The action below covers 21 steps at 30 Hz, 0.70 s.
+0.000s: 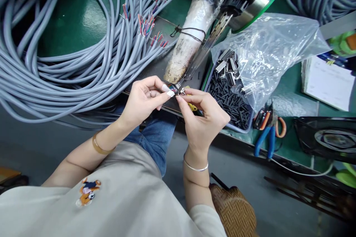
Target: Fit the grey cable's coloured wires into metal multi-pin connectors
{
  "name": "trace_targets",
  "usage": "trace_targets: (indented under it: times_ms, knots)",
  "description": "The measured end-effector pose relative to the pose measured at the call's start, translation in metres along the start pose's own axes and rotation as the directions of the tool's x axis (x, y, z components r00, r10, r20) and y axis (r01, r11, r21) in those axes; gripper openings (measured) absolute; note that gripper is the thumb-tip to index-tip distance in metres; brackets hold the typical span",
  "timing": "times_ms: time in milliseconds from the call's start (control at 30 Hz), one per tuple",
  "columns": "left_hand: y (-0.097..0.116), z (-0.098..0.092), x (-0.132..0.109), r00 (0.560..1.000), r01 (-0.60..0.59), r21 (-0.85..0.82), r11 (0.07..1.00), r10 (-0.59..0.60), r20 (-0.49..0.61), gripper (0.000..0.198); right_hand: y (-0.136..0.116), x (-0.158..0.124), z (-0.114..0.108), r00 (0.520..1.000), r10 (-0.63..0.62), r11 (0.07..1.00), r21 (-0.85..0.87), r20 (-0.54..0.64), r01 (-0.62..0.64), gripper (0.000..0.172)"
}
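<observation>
My left hand pinches the small coloured wires beside a metal connector. On the connector's other side is my right hand, its thumb and fingers closed on it. Directly above the fingertips, the soldering iron points down, its tip close to the connector. A white, scorched wrapped tube ends just over my left fingertips. Something yellow shows beneath my right fingers. Grey cables with stripped, coloured wire ends lie to the left.
A bin of black sleeves and metal connectors stands right of my hands, partly under a clear plastic bag. Farther right are blue-handled pliers, orange-handled cutters, a paper pad and a black fan-like device. A solder spool sits behind.
</observation>
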State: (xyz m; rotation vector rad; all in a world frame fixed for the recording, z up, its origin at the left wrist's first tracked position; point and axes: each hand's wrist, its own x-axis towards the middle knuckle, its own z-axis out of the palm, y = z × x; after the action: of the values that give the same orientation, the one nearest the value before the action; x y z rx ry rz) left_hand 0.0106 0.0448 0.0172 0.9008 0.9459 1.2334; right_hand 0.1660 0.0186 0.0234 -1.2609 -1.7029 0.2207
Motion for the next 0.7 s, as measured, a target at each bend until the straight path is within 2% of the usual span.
trace_targets:
  times_ms: [167,333,533,700]
  knots:
    - [0.002,0.0006,0.0002,1.0,-0.001,-0.01,1.0,0.001,-0.003,0.028,-0.0008,0.0002,0.0004,0.999,-0.04,0.998,-0.04,-0.025,0.039,0.011]
    - [0.001,-0.001,0.0004,0.998,0.063,0.009,0.998,-0.063,0.01,0.031,0.0014,-0.0053,-0.0023,0.999,-0.026,0.998,-0.055,0.029,0.027,0.013]
    - [0.0,-0.0006,-0.0005,0.997,0.072,-0.008,0.997,-0.072,0.008,0.028,0.0036,-0.0069,-0.0019,0.999,-0.048,0.997,-0.056,0.02,0.049,0.013]
    - [0.0019,0.0004,-0.0005,0.994,0.105,0.011,0.994,-0.105,0.013,0.029,0.0044,-0.0085,-0.0039,0.999,-0.011,0.999,-0.042,0.041,0.013,0.009]
